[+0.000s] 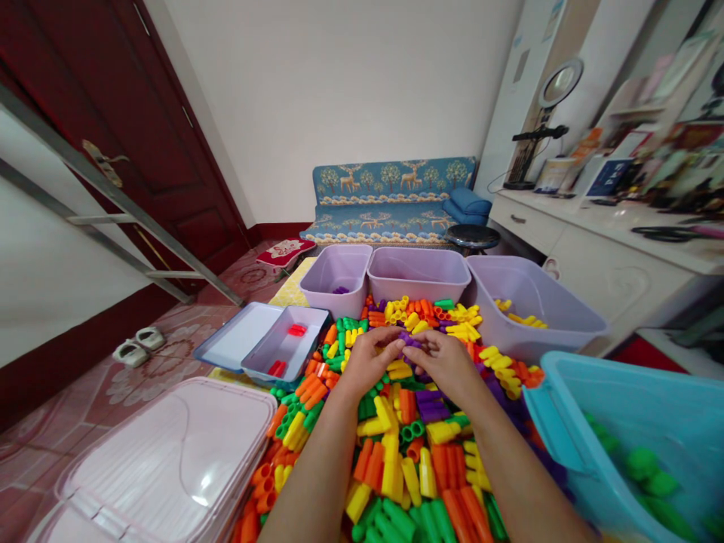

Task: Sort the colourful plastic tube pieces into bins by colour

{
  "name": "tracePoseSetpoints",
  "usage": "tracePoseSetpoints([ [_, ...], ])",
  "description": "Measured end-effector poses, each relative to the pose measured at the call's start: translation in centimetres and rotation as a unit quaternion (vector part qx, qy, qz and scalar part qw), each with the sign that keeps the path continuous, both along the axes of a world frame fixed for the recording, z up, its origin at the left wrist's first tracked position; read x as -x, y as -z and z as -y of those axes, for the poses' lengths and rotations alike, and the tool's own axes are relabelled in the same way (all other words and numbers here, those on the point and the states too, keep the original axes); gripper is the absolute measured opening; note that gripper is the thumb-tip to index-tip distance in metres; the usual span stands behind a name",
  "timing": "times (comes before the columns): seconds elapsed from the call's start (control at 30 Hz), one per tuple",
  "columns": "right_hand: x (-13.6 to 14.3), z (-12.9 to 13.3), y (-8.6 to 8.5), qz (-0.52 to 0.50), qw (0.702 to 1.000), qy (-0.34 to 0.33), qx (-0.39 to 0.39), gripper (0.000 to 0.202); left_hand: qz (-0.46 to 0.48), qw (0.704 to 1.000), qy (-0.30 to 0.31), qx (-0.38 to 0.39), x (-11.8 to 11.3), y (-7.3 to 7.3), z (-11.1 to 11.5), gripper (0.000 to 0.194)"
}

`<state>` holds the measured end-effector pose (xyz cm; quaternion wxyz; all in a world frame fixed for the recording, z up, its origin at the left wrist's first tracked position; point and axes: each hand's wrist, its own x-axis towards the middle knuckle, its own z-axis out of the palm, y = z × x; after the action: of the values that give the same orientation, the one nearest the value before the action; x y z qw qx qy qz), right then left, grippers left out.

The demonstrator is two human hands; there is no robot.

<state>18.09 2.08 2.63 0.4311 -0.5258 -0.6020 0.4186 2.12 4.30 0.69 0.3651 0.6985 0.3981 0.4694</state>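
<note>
My left hand [373,358] and my right hand [444,358] meet over the middle of a big pile of plastic pieces. Between their fingertips is a purple plastic piece [408,341], partly covered by the fingers; both hands are closed on it. Beneath and around them lie joined tube-shaped pieces in yellow, orange, green and purple, such as a purple piece [431,405], a yellow piece [390,445] and an orange piece [448,466].
Purple pieces lie in the left lilac bin [335,305]; a middle lilac bin [418,290] adjoins it. Yellow pieces are in the right lilac bin [537,343], green ones in the turquoise bin [571,441], red ones in a small tray [263,369]. Stacked lids [170,452] sit left.
</note>
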Motion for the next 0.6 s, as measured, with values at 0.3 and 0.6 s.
tracePoseSetpoints([
  [0.3, 0.4, -0.5, 0.6, -0.054, 0.998, 0.014, -0.02, 0.035, 0.274, 0.956, -0.087, 0.055, 0.8, -1.4, -0.6, 0.045],
  [0.6, 0.5, -0.4, 1.0, -0.023, 0.999, -0.003, -0.032, 0.033, 0.375, 0.919, -0.121, 0.028, 4.0, -1.5, -2.5, 0.07],
])
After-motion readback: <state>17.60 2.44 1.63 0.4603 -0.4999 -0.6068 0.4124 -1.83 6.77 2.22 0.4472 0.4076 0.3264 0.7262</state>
